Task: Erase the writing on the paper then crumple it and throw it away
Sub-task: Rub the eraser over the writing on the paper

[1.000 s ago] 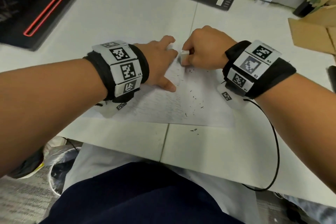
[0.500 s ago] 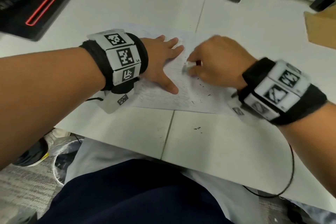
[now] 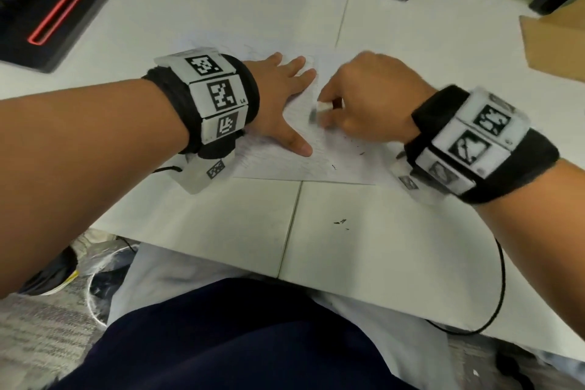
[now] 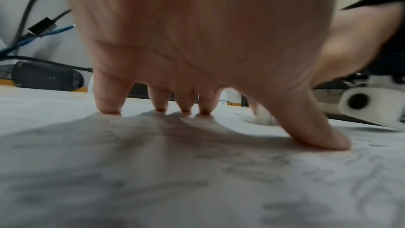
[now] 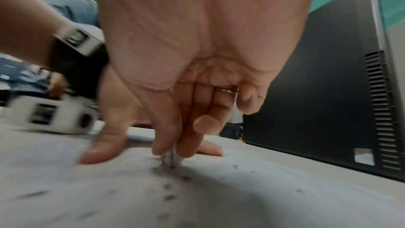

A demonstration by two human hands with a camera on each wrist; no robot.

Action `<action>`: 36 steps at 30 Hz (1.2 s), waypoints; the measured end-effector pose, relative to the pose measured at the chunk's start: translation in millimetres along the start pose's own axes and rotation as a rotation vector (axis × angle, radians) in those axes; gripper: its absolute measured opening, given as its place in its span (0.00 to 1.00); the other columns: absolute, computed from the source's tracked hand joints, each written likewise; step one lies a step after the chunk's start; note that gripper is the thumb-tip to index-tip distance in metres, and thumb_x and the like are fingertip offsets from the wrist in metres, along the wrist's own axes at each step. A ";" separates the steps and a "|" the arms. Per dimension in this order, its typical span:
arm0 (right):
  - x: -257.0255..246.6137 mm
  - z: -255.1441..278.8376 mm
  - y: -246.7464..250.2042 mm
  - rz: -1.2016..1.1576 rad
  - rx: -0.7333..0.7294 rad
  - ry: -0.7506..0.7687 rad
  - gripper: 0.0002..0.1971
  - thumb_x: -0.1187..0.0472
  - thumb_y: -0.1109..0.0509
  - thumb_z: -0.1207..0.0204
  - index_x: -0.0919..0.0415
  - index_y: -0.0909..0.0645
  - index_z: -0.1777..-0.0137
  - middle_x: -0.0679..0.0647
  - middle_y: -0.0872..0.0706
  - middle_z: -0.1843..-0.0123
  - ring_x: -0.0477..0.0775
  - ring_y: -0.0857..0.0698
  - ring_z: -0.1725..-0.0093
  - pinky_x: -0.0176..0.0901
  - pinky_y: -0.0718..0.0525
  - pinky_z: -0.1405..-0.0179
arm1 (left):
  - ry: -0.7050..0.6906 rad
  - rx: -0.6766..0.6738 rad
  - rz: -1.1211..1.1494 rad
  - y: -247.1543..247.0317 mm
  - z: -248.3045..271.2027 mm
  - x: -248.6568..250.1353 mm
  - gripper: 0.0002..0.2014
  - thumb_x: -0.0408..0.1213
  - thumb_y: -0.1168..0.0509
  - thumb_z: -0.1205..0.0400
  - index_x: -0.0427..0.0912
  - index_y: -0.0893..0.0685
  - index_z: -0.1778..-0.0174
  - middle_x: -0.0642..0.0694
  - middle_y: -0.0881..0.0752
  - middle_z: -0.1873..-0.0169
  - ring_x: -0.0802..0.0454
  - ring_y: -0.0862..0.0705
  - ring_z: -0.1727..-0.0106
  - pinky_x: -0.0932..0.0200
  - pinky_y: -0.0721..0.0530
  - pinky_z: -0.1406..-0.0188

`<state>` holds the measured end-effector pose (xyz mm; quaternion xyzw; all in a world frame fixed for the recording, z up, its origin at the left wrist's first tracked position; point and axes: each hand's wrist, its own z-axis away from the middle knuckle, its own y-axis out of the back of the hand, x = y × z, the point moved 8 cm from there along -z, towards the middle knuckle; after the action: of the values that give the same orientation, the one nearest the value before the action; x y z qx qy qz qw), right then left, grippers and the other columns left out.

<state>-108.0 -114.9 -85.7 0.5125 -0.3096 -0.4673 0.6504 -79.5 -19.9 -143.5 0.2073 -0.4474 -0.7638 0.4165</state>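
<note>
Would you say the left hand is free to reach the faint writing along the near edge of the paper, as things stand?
Probably yes. The left hand lies flat on the paper, fingers spread and holding nothing, and the near edge is bare apart from eraser crumbs. The right hand pinches the eraser farther up, out of the way.

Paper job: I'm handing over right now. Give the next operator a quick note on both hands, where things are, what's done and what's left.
Left hand: spread flat, fingertips and thumb pressing the paper down on the table.
Right hand: pinching the eraser, its tip on the sheet just right of the left hand.
Done: erasing is under way; dark eraser crumbs lie on the paper and table.
Left: faint pencil lines remain under and near the left hand. Finish erasing, then crumple the sheet and throw it away.
</note>
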 end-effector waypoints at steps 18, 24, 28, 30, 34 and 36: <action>-2.3 10.2 -6.3 -0.004 -0.037 0.030 0.15 0.48 0.29 0.21 0.59 0.09 0.50 0.56 0.07 0.56 0.59 0.11 0.56 0.57 0.10 0.51 | 0.019 -0.001 0.002 1.0 0.4 -1.9 0.65 0.80 0.39 0.39 0.53 0.66 0.15 0.52 0.66 0.15 0.43 0.62 0.14 0.36 0.48 0.20; -25.5 48.8 -26.7 0.020 -0.153 0.156 0.13 0.52 0.35 0.17 0.54 0.10 0.50 0.52 0.09 0.56 0.57 0.12 0.56 0.55 0.13 0.52 | 0.021 -0.006 0.015 1.5 1.0 -0.7 0.65 0.80 0.38 0.38 0.54 0.67 0.16 0.53 0.67 0.16 0.45 0.64 0.15 0.36 0.49 0.19; -8.3 28.2 -12.4 -0.098 -0.156 0.080 0.13 0.48 0.30 0.19 0.54 0.08 0.48 0.50 0.07 0.58 0.52 0.12 0.57 0.54 0.12 0.52 | 0.019 -0.010 0.006 2.3 3.0 1.1 0.64 0.78 0.38 0.36 0.52 0.67 0.15 0.52 0.67 0.16 0.44 0.63 0.15 0.36 0.49 0.19; 5.8 14.3 -1.9 -0.133 -0.088 0.000 0.12 0.49 0.27 0.21 0.57 0.08 0.51 0.52 0.07 0.59 0.55 0.12 0.57 0.57 0.11 0.52 | 0.027 -0.016 0.014 0.9 3.3 0.5 0.64 0.79 0.38 0.36 0.52 0.67 0.15 0.51 0.67 0.16 0.44 0.63 0.15 0.35 0.49 0.20; -7.2 19.0 -11.6 -0.051 -0.073 0.042 0.14 0.49 0.29 0.21 0.60 0.09 0.52 0.56 0.07 0.58 0.58 0.12 0.58 0.57 0.11 0.53 | 0.026 -0.011 0.027 -1.7 2.5 -2.4 0.65 0.79 0.38 0.37 0.52 0.67 0.15 0.52 0.67 0.16 0.44 0.63 0.15 0.36 0.50 0.19; -21.0 36.5 -21.9 -0.055 -0.112 0.091 0.14 0.48 0.31 0.18 0.56 0.09 0.49 0.53 0.08 0.55 0.56 0.12 0.56 0.54 0.12 0.52 | 0.022 -0.007 0.029 -2.4 1.8 -3.7 0.65 0.80 0.38 0.37 0.53 0.67 0.15 0.52 0.67 0.16 0.44 0.64 0.15 0.35 0.50 0.19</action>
<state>-154.4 -110.2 -94.8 0.5043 -0.2388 -0.4776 0.6786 -79.7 -15.3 -144.8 0.2077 -0.4431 -0.7570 0.4330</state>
